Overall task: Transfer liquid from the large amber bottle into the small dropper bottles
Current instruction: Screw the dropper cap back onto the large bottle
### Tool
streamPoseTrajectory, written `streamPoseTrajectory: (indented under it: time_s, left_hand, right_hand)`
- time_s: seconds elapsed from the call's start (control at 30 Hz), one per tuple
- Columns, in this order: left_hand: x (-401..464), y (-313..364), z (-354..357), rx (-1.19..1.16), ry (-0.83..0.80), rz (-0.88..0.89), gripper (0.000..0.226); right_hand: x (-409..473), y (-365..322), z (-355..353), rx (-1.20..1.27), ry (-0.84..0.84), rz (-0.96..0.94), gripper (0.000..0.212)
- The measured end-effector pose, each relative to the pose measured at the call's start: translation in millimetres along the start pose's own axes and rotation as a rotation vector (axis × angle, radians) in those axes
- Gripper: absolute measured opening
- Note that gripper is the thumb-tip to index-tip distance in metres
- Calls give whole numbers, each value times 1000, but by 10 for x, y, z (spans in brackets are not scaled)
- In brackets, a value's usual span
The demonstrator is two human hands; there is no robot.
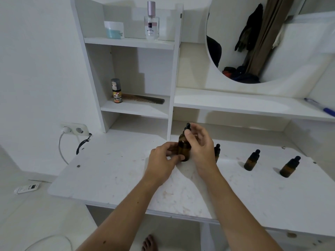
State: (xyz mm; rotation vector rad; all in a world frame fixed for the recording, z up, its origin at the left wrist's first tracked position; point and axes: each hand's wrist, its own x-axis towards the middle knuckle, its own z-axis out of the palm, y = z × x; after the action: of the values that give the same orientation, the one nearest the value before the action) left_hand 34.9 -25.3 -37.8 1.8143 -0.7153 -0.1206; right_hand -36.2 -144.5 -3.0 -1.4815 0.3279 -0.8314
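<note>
The large amber bottle (184,149) stands upright on the white desk (117,171), near its middle. My left hand (164,158) grips the bottle's lower body from the left. My right hand (201,144) pinches its black dropper cap (187,128) from the right. Three small amber dropper bottles with black caps stand to the right: one (217,151) partly hidden behind my right hand, one (251,160) further right, and one (289,167) furthest right.
A shelf unit (174,73) rises behind the bottle, holding a perfume bottle (152,22), a jar (113,29), a small spray can (116,91) and a comb (145,99). A round mirror (235,42) hangs at right. A socket (75,129) with a cable sits at left.
</note>
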Motion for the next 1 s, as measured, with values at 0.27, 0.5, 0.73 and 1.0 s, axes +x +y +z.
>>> streamPoseTrajectory:
  time_s: [0.27,0.5,0.73,1.0]
  left_hand:
    - [-2,-7,-3,-6,0,2,41]
    - [6,2,0,4,2,1,41]
    - [10,-8,-1,4,0,-12,43]
    - [9,21,-16,10,6,-16,44]
  right_hand:
    - [13,6,-8,14,-13,13,21]
    - [19,12,-17,-7,-18,13,18]
    - [21,11,-61,-66,-90,-22,22]
    - [40,7,-81,-22,-67,17,20]
